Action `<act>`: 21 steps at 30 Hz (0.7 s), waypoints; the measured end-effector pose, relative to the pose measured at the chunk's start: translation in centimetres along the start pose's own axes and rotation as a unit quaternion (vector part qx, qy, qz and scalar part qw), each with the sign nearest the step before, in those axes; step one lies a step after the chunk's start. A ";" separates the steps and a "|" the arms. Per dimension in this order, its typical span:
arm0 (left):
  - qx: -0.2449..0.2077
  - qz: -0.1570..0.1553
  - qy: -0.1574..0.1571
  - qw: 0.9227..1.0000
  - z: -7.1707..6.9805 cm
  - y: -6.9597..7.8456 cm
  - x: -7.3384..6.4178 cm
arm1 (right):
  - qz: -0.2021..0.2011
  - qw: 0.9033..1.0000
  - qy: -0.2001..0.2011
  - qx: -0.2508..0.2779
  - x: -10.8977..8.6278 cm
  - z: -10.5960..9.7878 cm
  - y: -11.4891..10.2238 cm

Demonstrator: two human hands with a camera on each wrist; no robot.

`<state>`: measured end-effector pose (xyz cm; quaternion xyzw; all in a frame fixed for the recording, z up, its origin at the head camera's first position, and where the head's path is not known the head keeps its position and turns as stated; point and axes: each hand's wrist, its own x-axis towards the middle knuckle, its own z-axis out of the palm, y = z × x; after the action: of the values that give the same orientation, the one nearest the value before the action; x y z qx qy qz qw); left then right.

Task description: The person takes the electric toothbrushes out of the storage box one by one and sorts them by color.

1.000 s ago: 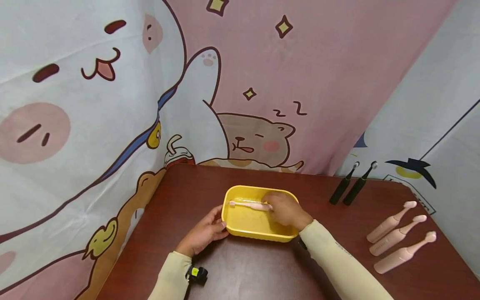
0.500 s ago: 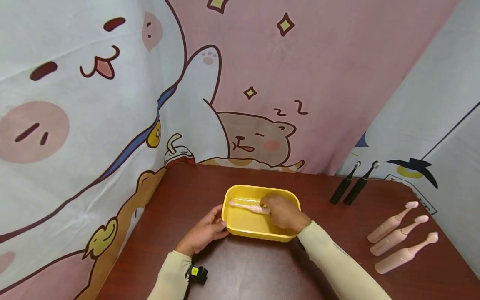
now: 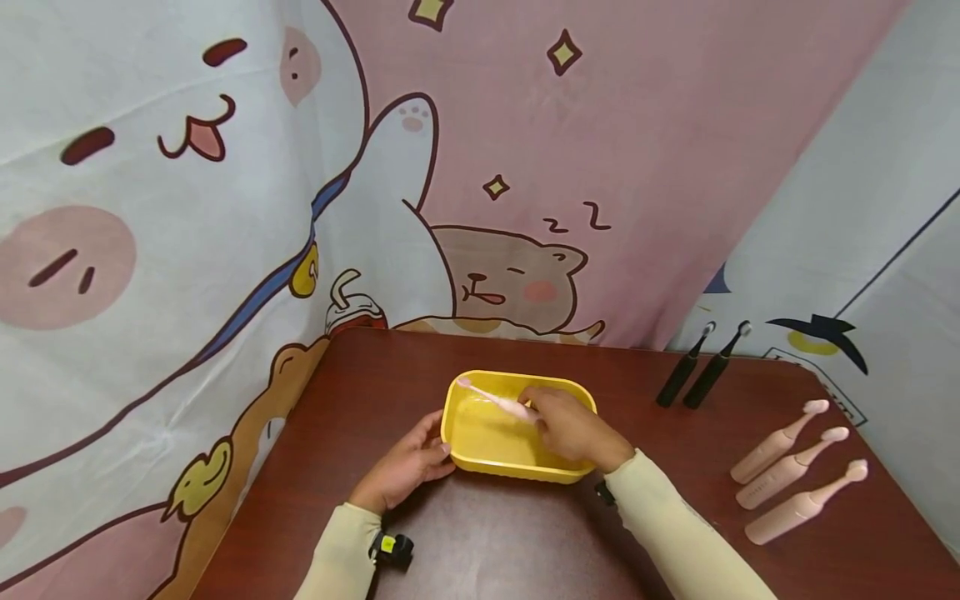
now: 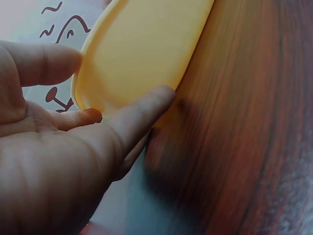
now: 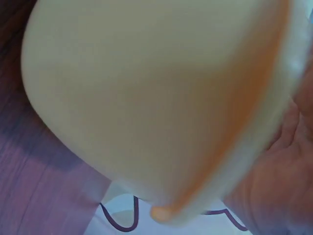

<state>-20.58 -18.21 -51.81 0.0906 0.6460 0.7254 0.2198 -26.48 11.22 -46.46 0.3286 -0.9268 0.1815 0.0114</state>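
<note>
In the head view my right hand [image 3: 573, 425] grips a pale pink electric toothbrush [image 3: 498, 400] by its handle end, inside a yellow plastic basin [image 3: 517, 468]. The brush head tilts up toward the basin's back left corner. My left hand [image 3: 408, 462] rests at the basin's left end, thumb along the front side and fairly straight fingers against the left wall. The left wrist view shows this hand [image 4: 63, 142] touching the basin's rim [image 4: 80, 83]. In the right wrist view the basin's outside [image 5: 122, 98] hides the toothbrush and the fingers.
Three pink electric toothbrushes lie in a row at the right, the middle one [image 3: 776, 483] among them. Two black electric toothbrushes lie behind them, including the left one [image 3: 678, 379]. A cartoon-printed cloth [image 3: 637, 167] hangs behind the dark red table [image 3: 390, 367].
The toothbrush in my right hand has tilted, its brush head rising from the basin floor toward the back rim. My left hand and the basin have stayed in place.
</note>
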 end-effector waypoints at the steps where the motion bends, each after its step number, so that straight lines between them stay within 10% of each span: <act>1: 0.000 0.000 0.000 1.000 0.0 0.0 0.0 | -0.005 1.000 0.006 0.001 -0.1 -0.1 0.0; 21: -0.001 -0.003 -0.003 1.000 -0.1 -0.1 0.1 | -0.044 0.990 0.097 0.095 -1.7 -2.8 -0.2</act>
<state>-20.64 -18.23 -51.95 0.0905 0.6451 0.7250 0.2238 -25.27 13.10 -43.98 0.3498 -0.8845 0.2987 0.0778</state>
